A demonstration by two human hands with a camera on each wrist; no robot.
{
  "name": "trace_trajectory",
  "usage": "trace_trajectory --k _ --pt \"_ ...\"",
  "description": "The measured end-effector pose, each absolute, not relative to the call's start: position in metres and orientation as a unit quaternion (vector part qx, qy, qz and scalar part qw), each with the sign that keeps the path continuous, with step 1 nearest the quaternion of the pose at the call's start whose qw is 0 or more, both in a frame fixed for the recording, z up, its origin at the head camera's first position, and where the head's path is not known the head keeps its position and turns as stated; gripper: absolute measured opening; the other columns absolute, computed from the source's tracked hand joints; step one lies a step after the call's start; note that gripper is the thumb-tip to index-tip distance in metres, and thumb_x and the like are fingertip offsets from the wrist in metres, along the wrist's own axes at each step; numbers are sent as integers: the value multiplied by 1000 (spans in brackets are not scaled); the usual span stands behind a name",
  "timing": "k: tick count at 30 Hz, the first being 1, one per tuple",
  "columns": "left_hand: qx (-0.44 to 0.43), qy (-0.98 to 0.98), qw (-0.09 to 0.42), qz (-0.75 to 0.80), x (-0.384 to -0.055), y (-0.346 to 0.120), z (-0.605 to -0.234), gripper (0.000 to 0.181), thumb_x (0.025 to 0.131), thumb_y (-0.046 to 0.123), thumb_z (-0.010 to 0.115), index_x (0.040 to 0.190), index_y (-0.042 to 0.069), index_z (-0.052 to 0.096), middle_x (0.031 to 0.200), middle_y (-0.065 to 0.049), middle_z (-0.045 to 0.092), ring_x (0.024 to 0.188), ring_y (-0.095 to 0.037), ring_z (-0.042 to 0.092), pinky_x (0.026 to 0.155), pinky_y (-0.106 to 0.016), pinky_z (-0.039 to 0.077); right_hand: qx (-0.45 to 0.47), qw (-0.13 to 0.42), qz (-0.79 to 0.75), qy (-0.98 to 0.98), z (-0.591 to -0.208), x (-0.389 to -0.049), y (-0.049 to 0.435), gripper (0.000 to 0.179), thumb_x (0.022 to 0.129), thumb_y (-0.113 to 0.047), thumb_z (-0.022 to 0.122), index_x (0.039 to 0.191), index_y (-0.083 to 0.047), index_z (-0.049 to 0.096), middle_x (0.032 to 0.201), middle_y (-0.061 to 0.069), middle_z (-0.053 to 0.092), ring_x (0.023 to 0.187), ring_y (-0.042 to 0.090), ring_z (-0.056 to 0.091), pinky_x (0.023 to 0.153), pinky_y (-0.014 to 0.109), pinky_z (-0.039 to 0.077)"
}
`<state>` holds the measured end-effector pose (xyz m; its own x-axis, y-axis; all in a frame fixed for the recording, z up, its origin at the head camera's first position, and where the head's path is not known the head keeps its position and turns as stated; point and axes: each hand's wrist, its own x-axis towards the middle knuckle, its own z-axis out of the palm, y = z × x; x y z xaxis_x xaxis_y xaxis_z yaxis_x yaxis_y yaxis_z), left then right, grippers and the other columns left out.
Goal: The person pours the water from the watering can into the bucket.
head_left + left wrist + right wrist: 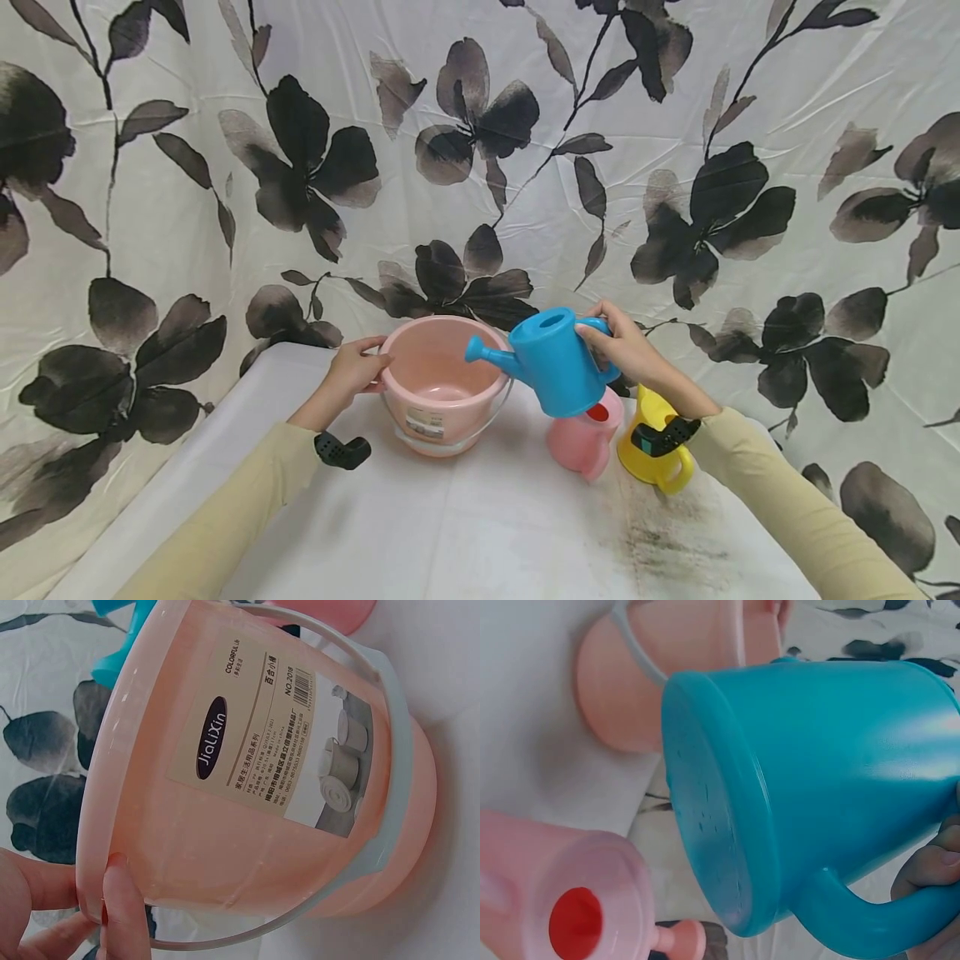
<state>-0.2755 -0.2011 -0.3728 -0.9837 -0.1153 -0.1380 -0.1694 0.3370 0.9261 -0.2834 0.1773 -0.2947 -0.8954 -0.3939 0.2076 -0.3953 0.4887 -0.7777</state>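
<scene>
A pink bucket (442, 367) with a pale wire-like handle and a paper label (277, 735) stands on the white table. My left hand (356, 368) pinches its rim at the left side, thumb outside in the left wrist view. My right hand (618, 337) grips the handle of a blue watering can (558, 362), held in the air right of the bucket. The can tilts slightly, its spout over the bucket's right rim. No water shows at the spout. In the right wrist view drops dot the base of the blue watering can (817, 772).
Below and right of the blue can, a pink watering can (577, 442) stands on the table (450, 533). Beside it is a yellow watering can (637, 454), partly hidden by my right wrist. Dark stains mark the cloth near them. A floral sheet (450, 208) hangs behind.
</scene>
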Motion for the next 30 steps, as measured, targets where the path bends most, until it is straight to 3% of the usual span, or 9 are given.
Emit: trace_trajectory --k 30 --pt "-88 813 16 575 -273 -200 -372 54 96 14 52 147 4 36 94 -10 57 62 -2 56 56 -16 54 208 38 538 -816 -301 -283 167 23 97 -8 53 110 9 44 56 -4 36 49 11 36 48 25 36"
